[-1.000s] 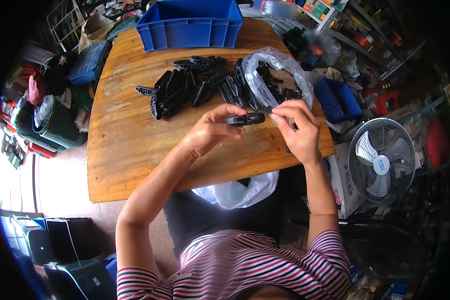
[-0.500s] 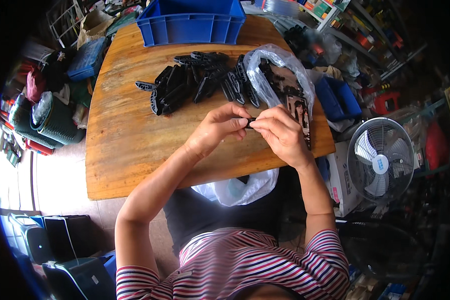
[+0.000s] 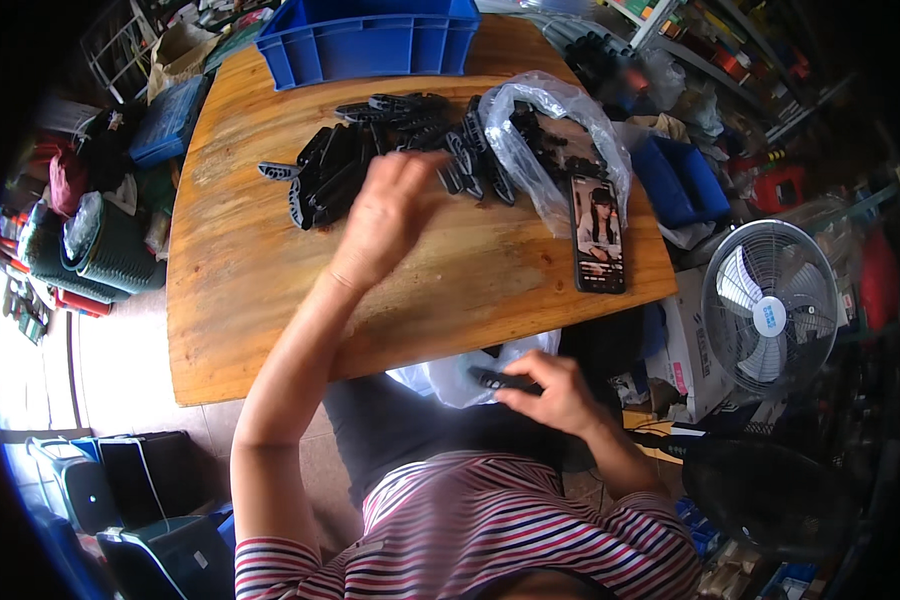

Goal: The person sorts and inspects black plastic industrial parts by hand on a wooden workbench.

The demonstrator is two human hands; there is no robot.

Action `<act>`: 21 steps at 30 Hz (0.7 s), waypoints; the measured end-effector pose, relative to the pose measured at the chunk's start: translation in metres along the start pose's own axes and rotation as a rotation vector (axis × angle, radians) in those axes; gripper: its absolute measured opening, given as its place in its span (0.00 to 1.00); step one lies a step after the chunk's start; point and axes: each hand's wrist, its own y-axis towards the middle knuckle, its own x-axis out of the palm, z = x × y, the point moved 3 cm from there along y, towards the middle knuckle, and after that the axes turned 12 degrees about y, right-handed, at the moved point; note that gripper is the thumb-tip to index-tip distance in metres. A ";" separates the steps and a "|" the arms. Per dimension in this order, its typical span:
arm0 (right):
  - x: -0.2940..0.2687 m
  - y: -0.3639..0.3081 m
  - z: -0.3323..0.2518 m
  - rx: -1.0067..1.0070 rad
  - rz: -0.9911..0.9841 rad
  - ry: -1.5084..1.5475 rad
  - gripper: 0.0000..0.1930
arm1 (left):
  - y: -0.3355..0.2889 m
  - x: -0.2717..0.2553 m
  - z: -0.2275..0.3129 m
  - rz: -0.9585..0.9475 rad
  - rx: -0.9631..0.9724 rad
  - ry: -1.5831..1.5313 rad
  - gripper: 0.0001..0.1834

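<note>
Over the front of the table, my left hand (image 3: 382,215) reaches toward a pile of slim black plastic parts (image 3: 325,175); motion smears its fingers, so their hold cannot be made out. Lower down, my right hand (image 3: 562,396) grips one black plastic part (image 3: 500,380) between thumb and fingers, just above a white plastic bag (image 3: 425,378) at my lap. Beside the pile, a clear plastic bag (image 3: 505,100) stands with its mouth rolled open and small dark pieces inside. A phone (image 3: 600,262) with a lit screen leans against that bag.
The wooden table (image 3: 230,320) carries a blue crate (image 3: 370,55) at its far edge. To the right are a smaller blue bin (image 3: 685,180) and a fan (image 3: 770,315). Dark cases (image 3: 160,475) sit on the floor at lower left.
My hands, together over the table before, have parted. The left has moved forward and left to the pile; the right has come down toward my lap with a black part.
</note>
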 end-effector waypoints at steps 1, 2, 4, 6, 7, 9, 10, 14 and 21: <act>0.011 -0.011 0.014 0.000 -0.047 -0.089 0.13 | 0.000 0.002 -0.015 0.077 -0.070 0.194 0.28; 0.018 -0.015 0.021 -0.043 -0.021 -0.233 0.12 | -0.003 0.011 -0.025 0.020 -0.143 0.304 0.28; 0.027 -0.014 0.030 -0.034 -0.009 -0.274 0.11 | -0.013 0.027 -0.043 -0.084 -0.173 0.516 0.29; 0.014 0.003 0.020 -0.017 -0.021 -0.235 0.11 | -0.013 0.032 -0.036 -0.114 -0.093 0.562 0.26; 0.000 0.016 0.006 -0.058 -0.141 -0.095 0.10 | -0.013 0.034 -0.035 -0.117 -0.072 0.579 0.25; -0.031 0.050 -0.007 0.034 -0.157 0.183 0.08 | -0.017 0.027 -0.036 -0.104 -0.078 0.602 0.24; -0.047 0.074 -0.001 0.139 0.060 0.431 0.06 | -0.017 0.025 -0.036 -0.098 -0.146 0.471 0.25; -0.140 0.197 0.086 -0.145 0.227 -0.435 0.06 | -0.013 0.026 -0.042 -0.106 -0.370 -0.303 0.25; -0.160 0.233 0.157 0.099 0.107 -0.544 0.07 | -0.013 0.023 -0.011 -0.388 -0.589 -1.635 0.21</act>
